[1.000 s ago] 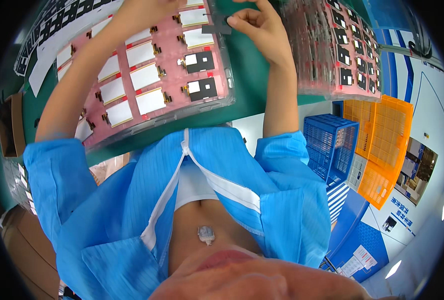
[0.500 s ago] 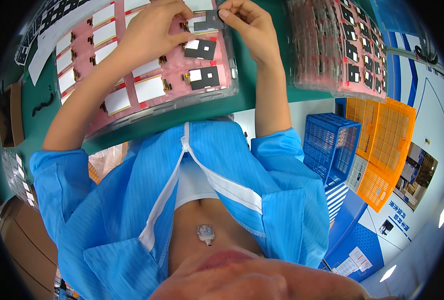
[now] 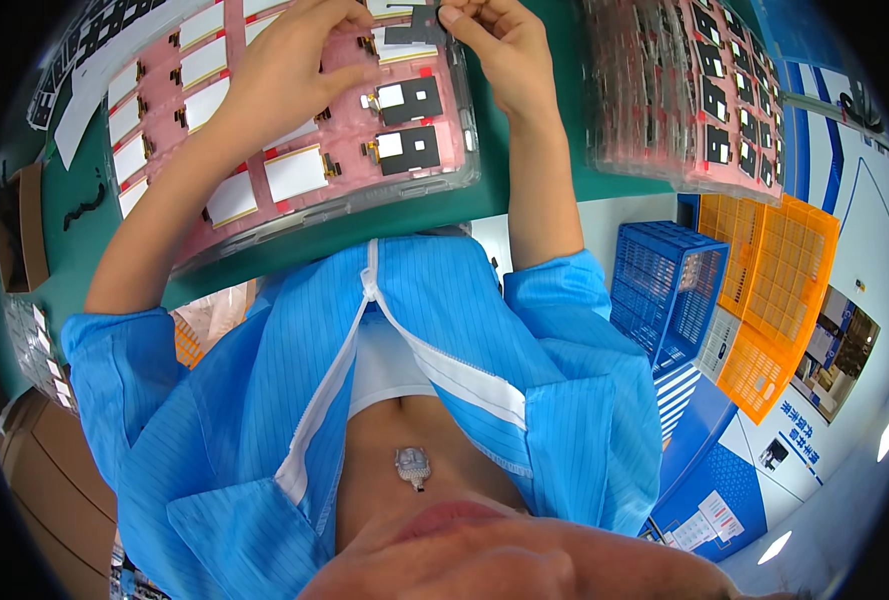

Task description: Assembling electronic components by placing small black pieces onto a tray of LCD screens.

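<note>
Showing, head view: left hand (image 3: 289, 75) resting fingers-curled on a clear tray (image 3: 294, 215) of white and black panels on the green table (image 3: 564, 195); right hand (image 3: 494, 40) pinching a dark panel (image 3: 416, 30) above the tray's far end; blue crate (image 3: 664, 290) at right.

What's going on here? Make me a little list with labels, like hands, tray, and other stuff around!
left hand: left hand rests flat on the pink tray, fingers spread over the parts
right hand: right hand pinches a small dark flat part at the tray's far corner
tray: pink tray in a clear holder, rows of small flat rectangular parts, some white-faced, some dark
surface: green table
to the right: stack of similar trays
on the floor: blue crate, orange crates
clothing: blue striped coat, partly unzipped
</note>
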### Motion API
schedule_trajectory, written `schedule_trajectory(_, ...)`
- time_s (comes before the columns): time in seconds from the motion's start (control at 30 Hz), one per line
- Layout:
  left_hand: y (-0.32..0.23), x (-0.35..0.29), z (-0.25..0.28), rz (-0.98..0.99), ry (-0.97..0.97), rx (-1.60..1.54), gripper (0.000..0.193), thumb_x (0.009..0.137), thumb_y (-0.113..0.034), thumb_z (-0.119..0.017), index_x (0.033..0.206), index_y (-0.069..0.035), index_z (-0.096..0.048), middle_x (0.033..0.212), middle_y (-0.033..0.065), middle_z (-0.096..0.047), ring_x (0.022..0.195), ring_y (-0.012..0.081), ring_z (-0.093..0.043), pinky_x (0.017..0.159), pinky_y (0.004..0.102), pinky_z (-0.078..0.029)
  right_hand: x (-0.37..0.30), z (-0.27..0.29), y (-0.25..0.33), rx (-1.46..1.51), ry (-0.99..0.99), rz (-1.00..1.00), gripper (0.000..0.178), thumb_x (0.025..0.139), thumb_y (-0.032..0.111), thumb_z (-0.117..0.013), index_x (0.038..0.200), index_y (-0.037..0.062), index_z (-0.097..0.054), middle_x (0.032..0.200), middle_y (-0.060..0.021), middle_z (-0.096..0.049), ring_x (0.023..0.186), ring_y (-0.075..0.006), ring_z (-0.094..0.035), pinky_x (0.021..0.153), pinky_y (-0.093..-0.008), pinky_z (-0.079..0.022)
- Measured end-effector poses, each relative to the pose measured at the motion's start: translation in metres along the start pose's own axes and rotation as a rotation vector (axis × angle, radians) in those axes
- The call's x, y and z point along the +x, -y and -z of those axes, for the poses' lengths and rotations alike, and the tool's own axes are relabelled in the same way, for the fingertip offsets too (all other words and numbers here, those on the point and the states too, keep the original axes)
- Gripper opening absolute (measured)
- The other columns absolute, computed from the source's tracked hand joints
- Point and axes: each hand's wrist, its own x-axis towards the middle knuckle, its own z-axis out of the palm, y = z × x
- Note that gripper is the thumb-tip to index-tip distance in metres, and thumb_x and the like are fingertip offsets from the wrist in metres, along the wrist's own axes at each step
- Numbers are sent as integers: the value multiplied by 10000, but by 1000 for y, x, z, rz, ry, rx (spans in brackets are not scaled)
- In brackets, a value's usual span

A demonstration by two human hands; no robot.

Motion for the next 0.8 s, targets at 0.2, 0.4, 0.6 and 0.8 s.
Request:
schedule_trajectory(0.2, -14, 3, -1, 50, 28, 110, 409, 734, -181, -868, 1051, -48, -647, 1034, 139, -606, 993, 346, -631, 852, 426, -519, -5, -1, 9, -55, 1, -58, 46, 971, 60, -702, 986, 19, -687, 861, 61, -609, 783, -41, -521, 721, -196, -424)
schedule_trajectory(0.4, -12, 4, -1, 58, 24, 61, 364, 729, -153, -861, 1009, -21, -670, 985, 144, -618, 969, 348, -634, 844, 415, -521, -6, -6, 15, -133, 7, -47, 64, 968, 76, -709, 959, 14, -700, 813, 71, -599, 734, -29, -502, 664, -189, -400)
schedule_trajectory(0.6, -5, 2, -8, 90, 4, 63, 372, 718, -120, -856, 1030, -13, -683, 980, 145, -623, 941, 347, -634, 828, 411, -517, -5, -10, 12, -149, -22, -70, 79, 960, 91, -719, 950, 14, -705, 781, 79, -589, 693, -20, -481, 627, -185, -381)
schedule_trajectory(0.8, -15, 2, -3, 103, -19, 21, 387, 702, -118, -869, 1025, -15, -682, 977, 146, -627, 932, 343, -635, 820, 411, -515, -6, -11, 14, -187, -43, -84, 71, 955, 86, -719, 939, 17, -708, 765, 83, -580, 673, -13, -466, 600, -182, -365)
